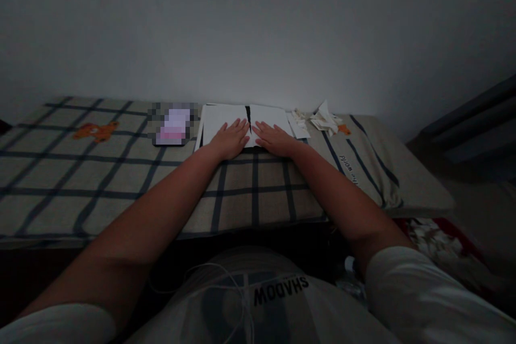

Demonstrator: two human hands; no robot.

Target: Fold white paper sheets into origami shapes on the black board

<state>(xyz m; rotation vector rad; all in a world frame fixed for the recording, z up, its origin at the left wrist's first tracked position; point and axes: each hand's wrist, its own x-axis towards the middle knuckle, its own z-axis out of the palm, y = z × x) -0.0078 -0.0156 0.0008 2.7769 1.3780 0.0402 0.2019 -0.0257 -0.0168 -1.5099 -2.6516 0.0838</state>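
Two pieces of white paper lie side by side on the cloth-covered table, a dark jagged gap between them. My left hand (231,138) rests flat on the left paper piece (220,114), fingers stretched out. Flat on the right paper piece (269,113) lies my right hand (274,138), its fingers spread towards the gap. Both hands are open and hold nothing. Under the papers a dark surface shows at the gap and along the near edge; what it is I cannot tell.
A lit phone (174,126) lies left of the papers. Crumpled paper scraps (324,118) sit to the right. The checked tablecloth (237,193) hangs over the front edge, and a wall rises behind. Low on the right are a red container (463,242) of scraps and a clear bottle (350,282).
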